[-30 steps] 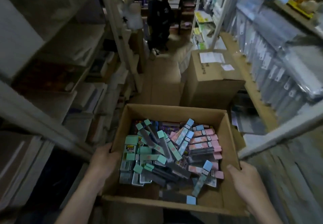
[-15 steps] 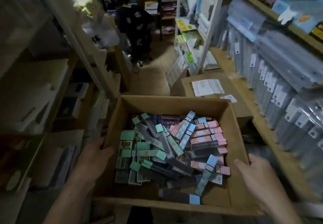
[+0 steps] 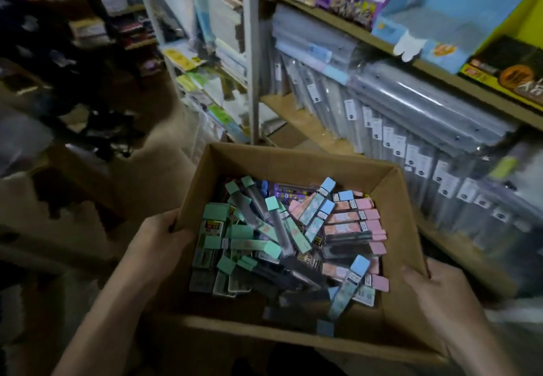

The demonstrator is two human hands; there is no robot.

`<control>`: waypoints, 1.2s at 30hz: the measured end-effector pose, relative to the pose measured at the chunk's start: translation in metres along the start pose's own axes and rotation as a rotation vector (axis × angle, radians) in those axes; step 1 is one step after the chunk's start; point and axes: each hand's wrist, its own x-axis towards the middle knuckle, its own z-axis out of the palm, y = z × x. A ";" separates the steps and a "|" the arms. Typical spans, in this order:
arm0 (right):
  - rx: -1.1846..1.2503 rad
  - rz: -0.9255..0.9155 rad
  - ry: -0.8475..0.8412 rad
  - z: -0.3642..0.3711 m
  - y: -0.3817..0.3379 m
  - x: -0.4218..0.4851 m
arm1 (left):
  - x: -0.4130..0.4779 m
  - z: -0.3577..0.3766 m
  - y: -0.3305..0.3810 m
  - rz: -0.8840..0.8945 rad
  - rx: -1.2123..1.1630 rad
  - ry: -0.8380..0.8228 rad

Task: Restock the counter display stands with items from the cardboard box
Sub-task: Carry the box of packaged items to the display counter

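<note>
An open cardboard box point(image 3: 296, 158) is held in front of me, low in the view. It is filled with several slim packets point(image 3: 289, 236) with green, blue and pink caps, lying in a loose heap. My left hand point(image 3: 160, 236) grips the box's left wall, thumb over the rim. My right hand point(image 3: 430, 287) grips the right wall near its front corner, fingers curled on the rim.
Wooden shelves point(image 3: 411, 64) run along the right, packed with clear plastic folders point(image 3: 411, 129) below and coloured display boxes point(image 3: 440, 17) above. A white upright post point(image 3: 252, 61) stands behind the box. Dark, blurred shelving and floor lie to the left.
The view has swung right and closer to the right-hand shelves, carrying the box along. The sealed carton on the floor has left the view. Both hands keep their hold.
</note>
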 end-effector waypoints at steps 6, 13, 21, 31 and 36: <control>0.112 0.154 0.119 0.017 -0.018 0.027 | 0.094 0.007 0.037 0.071 0.080 -0.136; 0.211 0.281 0.203 0.037 -0.034 0.050 | 0.180 0.021 0.084 0.133 0.166 -0.254; 0.260 0.405 0.293 0.069 -0.058 0.054 | 0.262 0.050 0.136 0.296 0.293 -0.410; 0.326 0.503 0.525 0.087 -0.074 0.059 | 0.316 0.100 0.160 0.381 0.234 -0.558; 0.331 0.448 0.557 0.084 -0.068 0.075 | 0.322 0.116 0.155 0.364 0.242 -0.539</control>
